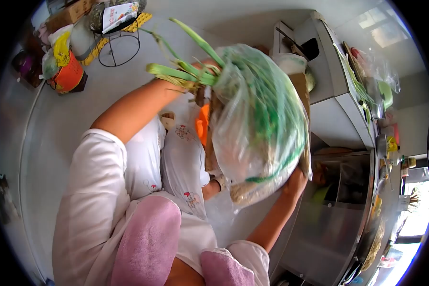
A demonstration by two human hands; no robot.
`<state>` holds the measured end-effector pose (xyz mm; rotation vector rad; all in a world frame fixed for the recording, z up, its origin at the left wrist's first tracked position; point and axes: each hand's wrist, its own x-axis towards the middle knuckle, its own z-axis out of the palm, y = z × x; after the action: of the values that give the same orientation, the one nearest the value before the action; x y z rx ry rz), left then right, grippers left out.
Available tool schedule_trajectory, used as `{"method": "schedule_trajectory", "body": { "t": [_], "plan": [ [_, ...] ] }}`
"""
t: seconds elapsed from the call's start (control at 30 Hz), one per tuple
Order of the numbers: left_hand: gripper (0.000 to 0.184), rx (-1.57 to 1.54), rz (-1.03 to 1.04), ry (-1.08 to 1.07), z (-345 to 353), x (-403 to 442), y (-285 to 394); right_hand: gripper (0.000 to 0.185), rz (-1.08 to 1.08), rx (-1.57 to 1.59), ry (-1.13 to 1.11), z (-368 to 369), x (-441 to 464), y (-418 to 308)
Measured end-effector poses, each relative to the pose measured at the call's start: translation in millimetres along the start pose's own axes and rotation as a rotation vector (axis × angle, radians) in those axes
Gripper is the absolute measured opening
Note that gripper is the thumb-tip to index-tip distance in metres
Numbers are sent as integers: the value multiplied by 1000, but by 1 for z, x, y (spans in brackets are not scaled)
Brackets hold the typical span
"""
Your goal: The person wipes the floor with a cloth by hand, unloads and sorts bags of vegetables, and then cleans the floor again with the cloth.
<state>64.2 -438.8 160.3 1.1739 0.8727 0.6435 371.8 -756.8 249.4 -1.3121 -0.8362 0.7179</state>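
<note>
A cardboard box is in front of my knees, tilted, with a clear plastic bag bulging out of it. Long green scallions fill the bag, and several thick stalk ends stick out at the left. My left hand is at the box's far left end, its fingers mostly hidden behind the stalks. At the near right corner, my right hand is closed around the box and bag, fingers out of sight behind it. Something orange shows at the box's left side.
A white cabinet and a clear-fronted cupboard stand close on the right; more scallions lie on the counter. At the far left are an orange bucket and a black wire stand on the pale floor.
</note>
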Motion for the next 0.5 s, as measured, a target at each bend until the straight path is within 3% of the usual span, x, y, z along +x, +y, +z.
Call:
{"method": "schedule_trajectory", "body": {
  "t": [0.1, 0.2, 0.5],
  "plan": [
    [35, 0, 24, 137, -71, -8, 17, 39, 11, -52, -33, 63, 43, -6],
    [36, 0, 19, 268, -142, -14, 17, 33, -3, -71, -75, 96, 102, 36],
    [38, 0, -89, 602, -306, -16, -38, 22, 116, -58, -206, 254, 194, 124]
  ]
}}
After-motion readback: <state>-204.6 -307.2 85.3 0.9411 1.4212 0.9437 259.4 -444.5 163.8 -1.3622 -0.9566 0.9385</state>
